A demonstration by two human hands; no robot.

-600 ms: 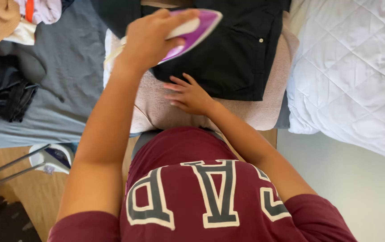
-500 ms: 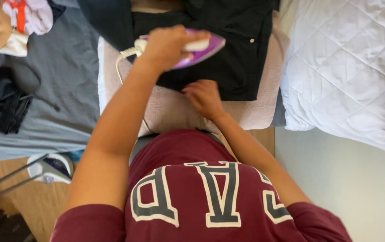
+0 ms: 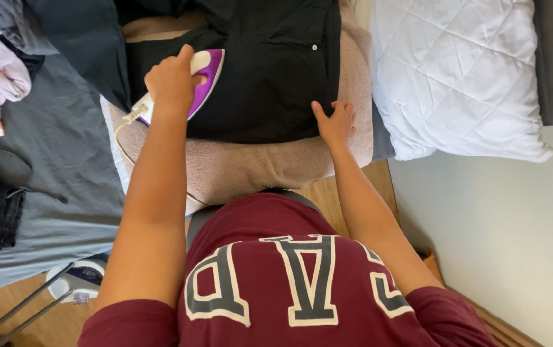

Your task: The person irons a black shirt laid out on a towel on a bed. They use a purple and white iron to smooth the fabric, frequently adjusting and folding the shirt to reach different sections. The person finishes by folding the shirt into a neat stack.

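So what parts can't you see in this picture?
- Iron, head view: its handle and back are covered by the left hand.
- Black garment: its far part is cut off by the top edge.
- Beige towel: mostly hidden under the garment.
- Right hand: palm faces down, so its underside is hidden.

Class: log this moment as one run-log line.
left hand: grips purple iron | right hand: flat on black garment | beige towel beneath
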